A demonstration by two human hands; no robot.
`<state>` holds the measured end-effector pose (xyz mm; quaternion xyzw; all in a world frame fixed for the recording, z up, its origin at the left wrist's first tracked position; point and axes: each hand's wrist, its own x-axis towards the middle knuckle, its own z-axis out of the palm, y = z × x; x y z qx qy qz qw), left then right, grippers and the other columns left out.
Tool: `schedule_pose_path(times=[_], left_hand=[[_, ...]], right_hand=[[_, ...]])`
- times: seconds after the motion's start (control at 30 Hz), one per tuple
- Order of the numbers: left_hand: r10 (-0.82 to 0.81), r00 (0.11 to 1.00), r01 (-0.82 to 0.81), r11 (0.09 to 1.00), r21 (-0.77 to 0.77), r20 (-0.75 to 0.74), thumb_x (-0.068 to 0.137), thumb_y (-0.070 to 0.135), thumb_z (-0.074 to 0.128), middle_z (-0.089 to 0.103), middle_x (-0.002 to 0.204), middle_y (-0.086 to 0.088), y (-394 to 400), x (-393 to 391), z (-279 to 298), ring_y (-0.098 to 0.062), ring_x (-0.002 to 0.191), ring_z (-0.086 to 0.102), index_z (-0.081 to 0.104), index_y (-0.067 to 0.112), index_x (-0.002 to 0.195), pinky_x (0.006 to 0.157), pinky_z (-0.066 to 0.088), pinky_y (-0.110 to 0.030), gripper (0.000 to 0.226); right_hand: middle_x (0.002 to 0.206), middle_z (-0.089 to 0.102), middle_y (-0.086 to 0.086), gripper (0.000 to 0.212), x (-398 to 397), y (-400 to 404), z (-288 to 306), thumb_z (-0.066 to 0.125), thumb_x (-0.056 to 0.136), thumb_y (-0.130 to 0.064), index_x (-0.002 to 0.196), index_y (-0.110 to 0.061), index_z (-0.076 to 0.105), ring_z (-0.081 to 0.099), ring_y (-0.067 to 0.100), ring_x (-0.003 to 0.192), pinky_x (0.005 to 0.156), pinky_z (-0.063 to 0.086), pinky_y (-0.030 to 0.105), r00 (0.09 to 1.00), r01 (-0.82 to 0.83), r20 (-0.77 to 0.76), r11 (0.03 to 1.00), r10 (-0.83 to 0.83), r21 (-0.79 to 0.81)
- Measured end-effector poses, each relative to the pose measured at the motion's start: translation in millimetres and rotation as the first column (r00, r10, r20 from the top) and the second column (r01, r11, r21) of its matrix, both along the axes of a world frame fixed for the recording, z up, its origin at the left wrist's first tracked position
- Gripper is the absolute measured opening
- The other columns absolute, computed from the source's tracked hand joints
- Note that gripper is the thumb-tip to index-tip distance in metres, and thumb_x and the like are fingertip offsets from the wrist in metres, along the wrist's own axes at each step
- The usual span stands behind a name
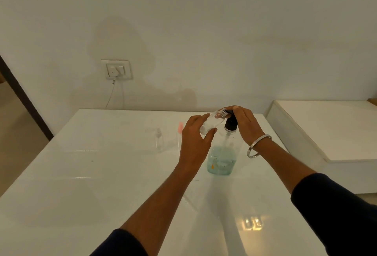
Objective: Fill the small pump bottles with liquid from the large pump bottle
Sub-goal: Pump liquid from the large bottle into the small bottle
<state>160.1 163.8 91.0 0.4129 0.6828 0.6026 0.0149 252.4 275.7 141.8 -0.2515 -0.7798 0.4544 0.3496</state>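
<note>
Left hand [194, 141] gripping small clear plastic bottle [212, 123], tilted at black pump head [231, 122].
Right hand [245, 125] pressing flat, fingers straight, on large clear bottle [222, 159] of teal liquid standing on white table [81, 174].

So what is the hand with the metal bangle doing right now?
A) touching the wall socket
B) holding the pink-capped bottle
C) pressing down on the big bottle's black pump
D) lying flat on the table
C: the right hand, bangle at its wrist, rests on the black pump head of the large pump bottle, while the left hand holds a small clear bottle tilted at the spout.
</note>
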Motion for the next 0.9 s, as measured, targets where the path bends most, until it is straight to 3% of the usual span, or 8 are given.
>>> schedule_pose_path(times=[0.17, 0.27, 0.33, 0.6, 0.67, 0.77, 0.9], left_hand=[[0.003, 1.0, -0.003, 1.0, -0.007, 0.004, 0.083, 0.025, 0.069, 0.059, 0.121, 0.001, 1.4, -0.3, -1.5, -0.009, 0.109, 0.054, 0.058, 0.017, 0.123, 0.093, 0.045, -0.018, 0.042], [-0.009, 1.0, 0.009, 1.0, 0.012, 0.013, 0.083, 0.026, 0.07, 0.059, 0.12, 0.003, 0.3, 1.4, 0.2, -0.007, 0.107, 0.054, 0.058, 0.018, 0.123, 0.09, 0.046, -0.016, 0.042], [-0.018, 1.0, 0.018, 1.0, 0.023, 0.022, 0.083, 0.026, 0.07, 0.059, 0.118, 0.003, -0.8, 1.3, 2.4, -0.006, 0.104, 0.054, 0.058, 0.018, 0.122, 0.089, 0.046, -0.015, 0.042], [0.013, 1.0, -0.013, 1.0, 0.011, 0.005, 0.082, 0.027, 0.071, 0.06, 0.116, 0.005, 0.1, -1.6, 0.2, -0.008, 0.104, 0.056, 0.059, 0.021, 0.12, 0.095, 0.048, -0.04, 0.041], [0.016, 1.0, -0.016, 1.0, 0.005, 0.006, 0.082, 0.029, 0.071, 0.06, 0.117, 0.005, 0.9, -0.9, -1.8, -0.008, 0.106, 0.056, 0.059, 0.023, 0.12, 0.098, 0.046, -0.044, 0.041], [0.009, 1.0, -0.009, 1.0, -0.01, 0.007, 0.082, 0.027, 0.071, 0.06, 0.118, 0.003, 1.1, -0.5, -1.1, -0.008, 0.106, 0.055, 0.059, 0.02, 0.121, 0.096, 0.047, -0.04, 0.041], [0.011, 1.0, -0.011, 1.0, -0.011, 0.001, 0.082, 0.027, 0.071, 0.06, 0.118, 0.004, 0.4, -0.7, -3.0, -0.008, 0.106, 0.055, 0.059, 0.02, 0.121, 0.097, 0.047, -0.041, 0.041]], right_hand=[[0.094, 0.064, 0.001, 0.036, -1.0, 3.6, -5.2, 0.027, 0.098, -0.009, 0.098, -0.012, 0.063, 0.059, -0.001, 0.085, 0.075, 0.042, 0.0, 1.0, 0.001, 0.017, 1.0, -0.001, -0.011], [0.092, 0.065, -0.003, 0.037, 0.4, 1.4, -2.1, 0.026, 0.099, -0.009, 0.098, -0.011, 0.063, 0.06, -0.005, 0.083, 0.074, 0.042, 0.0, 1.0, -0.024, -0.007, 1.0, 0.024, -0.014], [0.098, 0.063, 0.001, 0.035, 0.1, 2.8, 0.6, 0.026, 0.099, -0.008, 0.1, -0.01, 0.062, 0.059, 0.001, 0.086, 0.076, 0.043, 0.001, 0.999, -0.025, -0.026, 0.999, 0.024, -0.02], [0.101, 0.063, 0.008, 0.035, -2.9, 6.8, -1.9, 0.026, 0.099, -0.01, 0.102, -0.007, 0.061, 0.059, 0.016, 0.092, 0.079, 0.045, 0.006, 0.999, -0.034, 0.003, 0.999, 0.034, -0.037], [0.098, 0.065, 0.006, 0.036, -1.6, 6.9, -5.1, 0.026, 0.099, -0.01, 0.1, -0.009, 0.063, 0.06, 0.01, 0.09, 0.081, 0.045, 0.008, 1.0, -0.023, -0.001, 0.999, 0.023, -0.037], [0.09, 0.065, -0.003, 0.038, -1.8, 5.3, -5.7, 0.026, 0.098, -0.008, 0.095, -0.012, 0.064, 0.06, -0.008, 0.08, 0.078, 0.044, 0.003, 1.0, -0.019, -0.015, 1.0, 0.018, -0.022], [0.092, 0.065, 0.001, 0.037, -2.5, 4.2, -7.7, 0.027, 0.098, -0.008, 0.097, -0.009, 0.064, 0.06, -0.009, 0.079, 0.077, 0.043, 0.002, 1.0, -0.018, -0.018, 1.0, 0.018, -0.026]])
